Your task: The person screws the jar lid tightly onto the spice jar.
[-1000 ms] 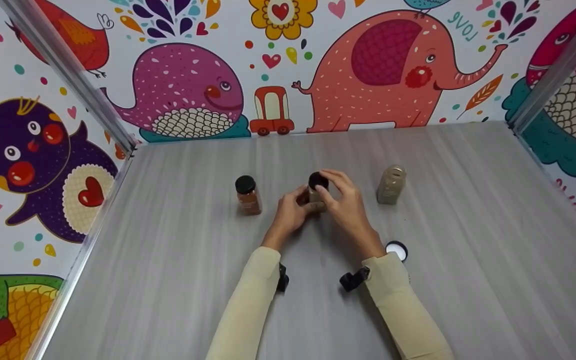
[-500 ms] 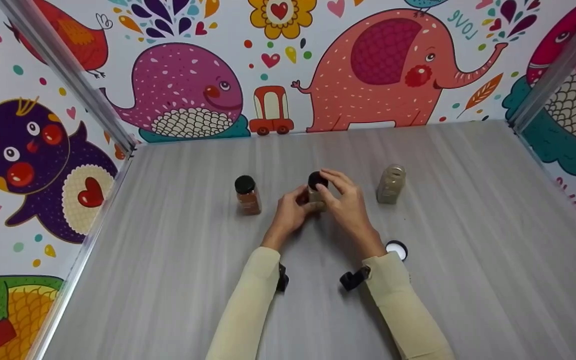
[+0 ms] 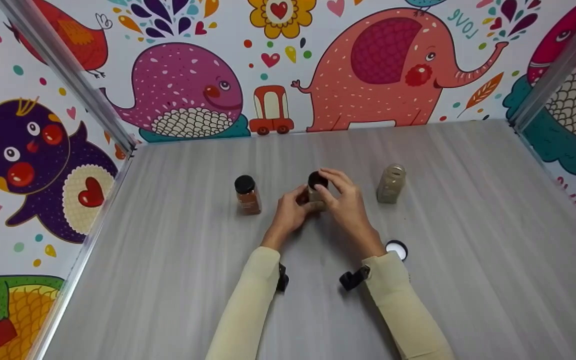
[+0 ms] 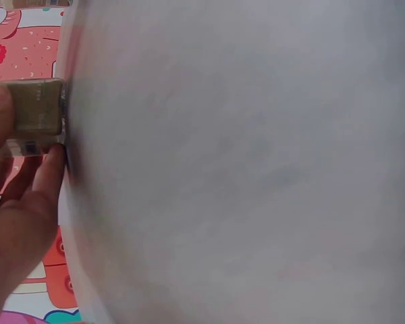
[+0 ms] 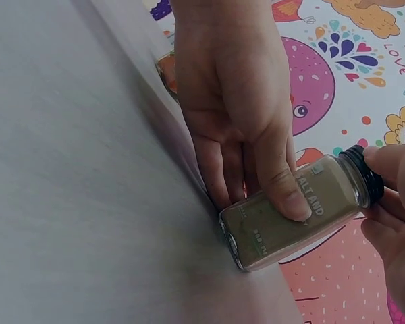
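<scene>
Gripped "SALT AND"-labelled glass seasoning jar [image 5: 283,235] with left hand [image 3: 290,213], pinched its black cap [image 5: 365,177] with right hand [image 3: 346,205], perhaps risking cross-threading through crooked turning.

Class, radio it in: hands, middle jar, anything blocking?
Left hand grips middle jar, right hand pinches its lid. Jar upright, lid on. Nothing seen blocking; loose lid by right sleeve.
</scene>
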Tool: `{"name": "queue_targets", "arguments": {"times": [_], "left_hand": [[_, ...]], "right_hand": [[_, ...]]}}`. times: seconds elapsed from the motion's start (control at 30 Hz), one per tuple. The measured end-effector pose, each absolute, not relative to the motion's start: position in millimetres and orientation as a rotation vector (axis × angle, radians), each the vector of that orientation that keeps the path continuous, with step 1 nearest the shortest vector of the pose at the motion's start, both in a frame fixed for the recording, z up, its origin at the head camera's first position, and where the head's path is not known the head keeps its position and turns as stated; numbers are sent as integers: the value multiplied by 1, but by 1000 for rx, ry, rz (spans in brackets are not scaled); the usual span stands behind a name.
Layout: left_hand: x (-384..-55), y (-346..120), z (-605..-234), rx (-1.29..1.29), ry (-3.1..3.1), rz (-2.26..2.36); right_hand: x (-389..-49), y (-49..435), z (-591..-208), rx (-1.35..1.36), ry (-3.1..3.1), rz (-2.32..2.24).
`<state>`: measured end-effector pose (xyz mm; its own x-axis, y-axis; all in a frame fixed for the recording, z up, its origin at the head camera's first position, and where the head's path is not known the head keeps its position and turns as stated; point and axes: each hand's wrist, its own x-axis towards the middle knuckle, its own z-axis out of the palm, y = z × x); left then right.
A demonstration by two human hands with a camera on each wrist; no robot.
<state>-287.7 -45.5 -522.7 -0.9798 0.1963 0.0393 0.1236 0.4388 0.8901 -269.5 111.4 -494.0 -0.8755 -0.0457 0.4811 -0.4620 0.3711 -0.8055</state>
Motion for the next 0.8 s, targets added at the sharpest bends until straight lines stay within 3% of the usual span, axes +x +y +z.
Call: {"name": "queue_targets", "arguments": {"times": [0.8], "left_hand": [[-286, -45, -522, 322, 2575, 1640]], "right_hand": [[-269, 115, -494, 437, -2268, 1499]]}}
